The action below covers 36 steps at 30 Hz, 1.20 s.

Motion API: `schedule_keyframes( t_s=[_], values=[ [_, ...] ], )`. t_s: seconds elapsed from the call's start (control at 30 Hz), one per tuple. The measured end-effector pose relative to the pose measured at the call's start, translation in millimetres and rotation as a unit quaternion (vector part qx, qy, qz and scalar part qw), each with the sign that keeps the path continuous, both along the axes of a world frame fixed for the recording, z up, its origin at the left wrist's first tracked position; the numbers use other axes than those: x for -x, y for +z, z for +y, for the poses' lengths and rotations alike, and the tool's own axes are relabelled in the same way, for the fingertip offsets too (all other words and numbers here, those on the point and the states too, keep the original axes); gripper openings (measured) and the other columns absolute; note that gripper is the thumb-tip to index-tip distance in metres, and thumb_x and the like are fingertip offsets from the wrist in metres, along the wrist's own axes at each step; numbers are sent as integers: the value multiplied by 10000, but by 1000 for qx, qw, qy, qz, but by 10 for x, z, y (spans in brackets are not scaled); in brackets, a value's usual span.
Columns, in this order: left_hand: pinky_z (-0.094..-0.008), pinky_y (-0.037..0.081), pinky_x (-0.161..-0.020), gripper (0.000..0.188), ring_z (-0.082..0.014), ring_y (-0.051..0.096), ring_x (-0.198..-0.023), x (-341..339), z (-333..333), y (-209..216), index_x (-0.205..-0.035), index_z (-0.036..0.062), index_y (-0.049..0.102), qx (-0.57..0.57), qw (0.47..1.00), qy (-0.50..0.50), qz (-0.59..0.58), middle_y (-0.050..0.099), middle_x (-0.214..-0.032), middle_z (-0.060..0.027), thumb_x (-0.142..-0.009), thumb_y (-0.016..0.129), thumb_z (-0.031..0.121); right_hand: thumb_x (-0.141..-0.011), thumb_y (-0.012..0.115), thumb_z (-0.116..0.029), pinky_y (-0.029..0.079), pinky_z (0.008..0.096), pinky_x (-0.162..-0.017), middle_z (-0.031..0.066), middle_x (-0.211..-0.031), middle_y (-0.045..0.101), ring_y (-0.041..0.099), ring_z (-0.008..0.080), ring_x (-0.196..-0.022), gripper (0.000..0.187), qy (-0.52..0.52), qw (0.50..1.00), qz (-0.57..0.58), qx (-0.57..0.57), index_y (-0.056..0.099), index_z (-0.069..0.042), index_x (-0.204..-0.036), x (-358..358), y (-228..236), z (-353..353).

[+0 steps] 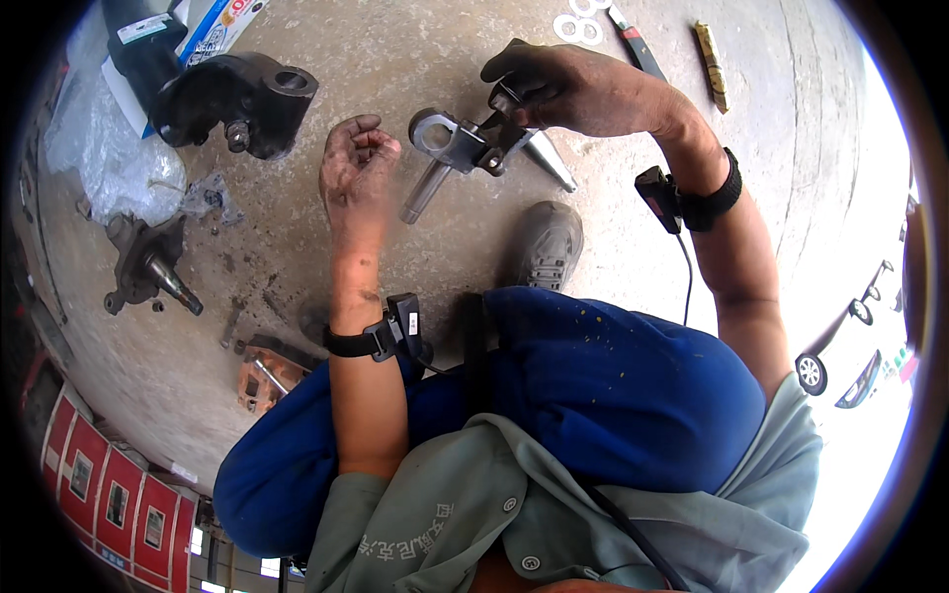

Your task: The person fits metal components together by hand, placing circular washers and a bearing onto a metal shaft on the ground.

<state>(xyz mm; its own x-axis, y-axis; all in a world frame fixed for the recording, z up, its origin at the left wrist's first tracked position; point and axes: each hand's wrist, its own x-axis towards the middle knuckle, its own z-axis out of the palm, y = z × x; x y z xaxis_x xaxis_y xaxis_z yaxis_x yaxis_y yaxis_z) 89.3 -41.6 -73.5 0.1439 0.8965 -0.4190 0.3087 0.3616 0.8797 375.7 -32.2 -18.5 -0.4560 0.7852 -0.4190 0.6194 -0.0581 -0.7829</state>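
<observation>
A metal steering knuckle, with a ring-shaped eye and a bare steel shaft, is on or just above the concrete in front of me. My right hand, darkened with grease, comes over its far end, with the thumb and fingers closed round it. A tapered silver spindle points down toward my shoe. Left of the knuckle and apart from it is my left hand, its fingers curled in. Whatever those fingers may hold is hidden and slightly blurred.
A black cast part and plastic wrap lie at the far left. Nearer is a second knuckle, with a rusty block by my knee. White washers, a red-and-black-handled tool and a yellowish strip lie beyond my right hand.
</observation>
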Motion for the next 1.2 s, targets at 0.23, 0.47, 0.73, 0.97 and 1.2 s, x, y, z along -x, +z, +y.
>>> schedule_keyframes(
  t_s=[0.23,0.47,0.73,0.97,1.2],
  values=[
    [-293,529,-821,519,-163,654,-909,-611,145,556,-1251,-37,562,-77,994,-75,10,708,-977,-122,-882,789,248,-885,686,-57,602,419,-752,232,-901,704,729,345,-881,303,38,989,-73,-127,562,92,-1117,256,181,-57],
    [-278,563,-749,436,-189,723,-863,-729,220,517,-1219,-59,564,7,997,-78,-5,739,-968,-173,-883,759,138,-791,766,-55,582,422,-820,227,-894,683,687,391,-953,398,45,980,-84,-178,551,47,-1110,311,212,-109],
    [-289,564,-719,452,-221,716,-813,-757,453,489,-1152,-78,610,87,996,-24,22,730,-973,-193,-771,785,90,-848,731,-64,590,429,-757,238,-875,696,706,391,-906,423,14,970,-107,-217,515,74,-1185,213,160,-161],
    [-384,545,-848,349,-317,717,-925,-840,627,199,-1033,-6,720,75,952,-160,248,739,-984,-190,-728,754,160,-873,749,-121,594,427,-748,211,-880,707,725,362,-898,376,-33,965,-114,-233,549,44,-1146,-109,47,-202],
    [-394,528,-839,309,-341,690,-934,-1044,684,78,-986,1,741,65,907,-260,325,719,-950,-208,-724,702,158,-911,705,-179,572,458,-826,223,-912,706,708,362,-958,279,-57,976,-52,-203,615,43,-1054,-100,-3,-231]
  ],
)
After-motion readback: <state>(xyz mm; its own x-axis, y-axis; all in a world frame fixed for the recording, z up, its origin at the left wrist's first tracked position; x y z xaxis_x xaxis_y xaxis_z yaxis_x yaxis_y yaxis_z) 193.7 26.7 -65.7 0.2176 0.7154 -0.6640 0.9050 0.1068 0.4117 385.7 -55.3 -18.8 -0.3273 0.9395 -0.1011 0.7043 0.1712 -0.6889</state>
